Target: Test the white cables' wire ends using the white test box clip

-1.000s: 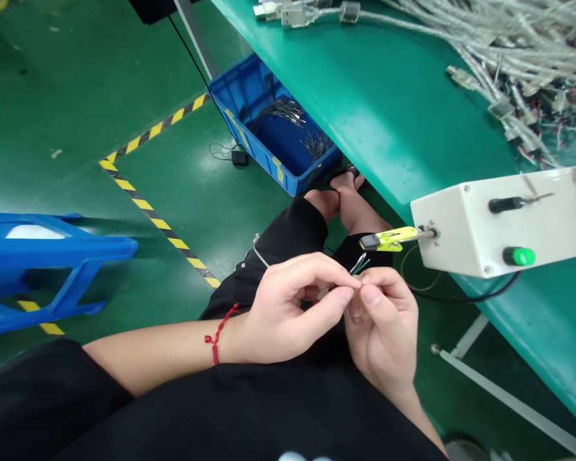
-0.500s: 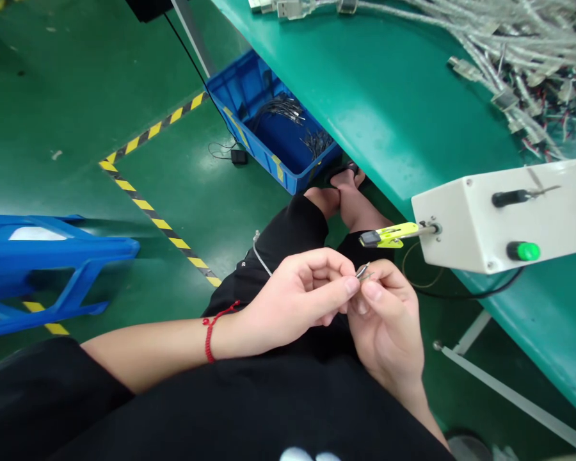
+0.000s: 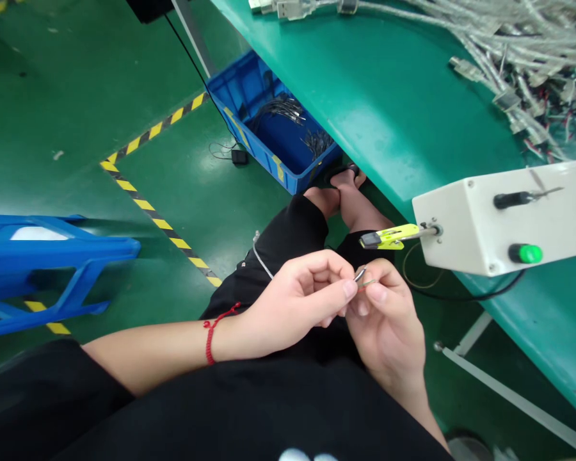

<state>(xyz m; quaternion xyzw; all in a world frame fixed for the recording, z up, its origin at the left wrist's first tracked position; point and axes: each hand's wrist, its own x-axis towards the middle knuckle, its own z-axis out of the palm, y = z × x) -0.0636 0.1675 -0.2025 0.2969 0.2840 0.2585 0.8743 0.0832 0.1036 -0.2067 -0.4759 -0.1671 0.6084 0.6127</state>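
Observation:
Over my lap, my left hand [image 3: 307, 294] is closed on a thin grey cable [image 3: 263, 255], whose far end trails out behind the hand over my thigh. Past my left thumb and forefinger the cable's end sticks out, with fine wires [image 3: 365, 282] fanning from it. My right hand [image 3: 388, 314] pinches these wires between thumb and forefinger, close against the left fingertips. Just above the right hand, a yellow-green clip [image 3: 391, 237] with a dark tip sits on a metal shaft. That shaft comes out of a white box [image 3: 509, 218] with a green knob.
A green table [image 3: 413, 109] runs along the right, with a heap of clear-jacketed USB cables [image 3: 523, 57] on it. Below it a blue crate [image 3: 288, 173] holds bundles of dark cables. At the left is a blue stool-like frame [image 3: 57, 256]. Striped tape [image 3: 158, 224] marks the floor.
My hands stay almost in place. Between the fingertips the wires have spread apart, and greenish and orange strands now show at my right thumb.

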